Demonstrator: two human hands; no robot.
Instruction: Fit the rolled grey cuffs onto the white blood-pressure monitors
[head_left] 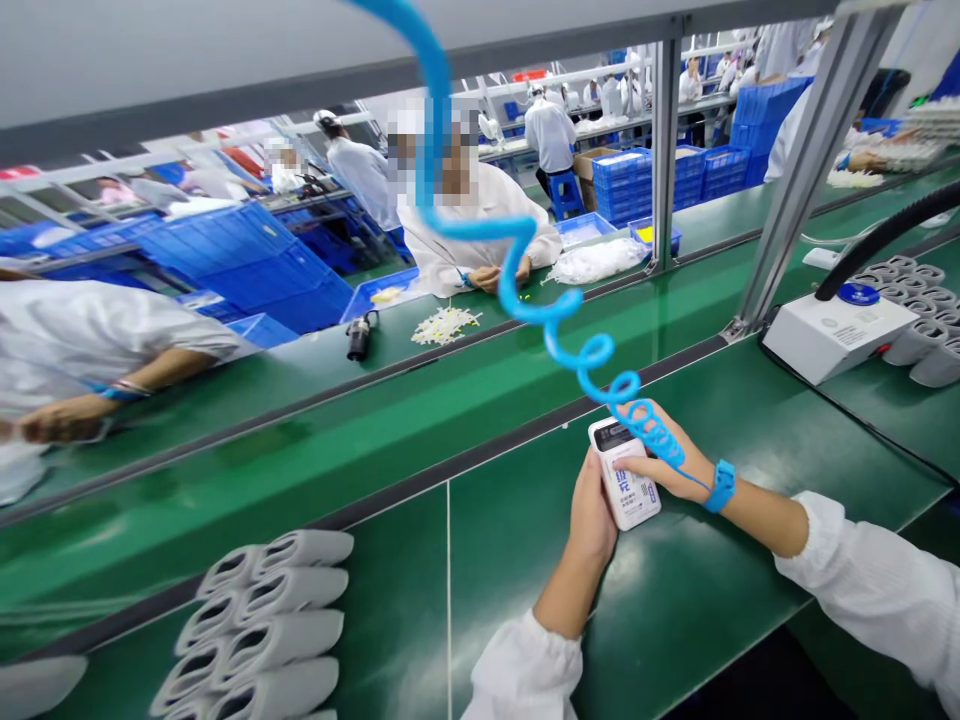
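A white power bank [636, 503], with a dark panel at its top end and blue print on its face, is held tilted above the green bench. My left hand [592, 512] wraps around its left edge. From the right, my right hand [679, 462] grips its other side, the thumb lying across the printed face. A blue wrist strap [721, 487] circles my right wrist. The coiled blue cord [600, 350] hangs down in front of the right hand and hides part of its fingers.
Grey-white hollow casings [289, 640] stand in rows at lower left, more [930, 330] at right. A white box [840, 330] with a black hose sits at right. Beyond the green conveyor belt [375, 415], co-workers sit by blue crates [225, 255]. Metal posts [814, 170] rise from the bench edge.
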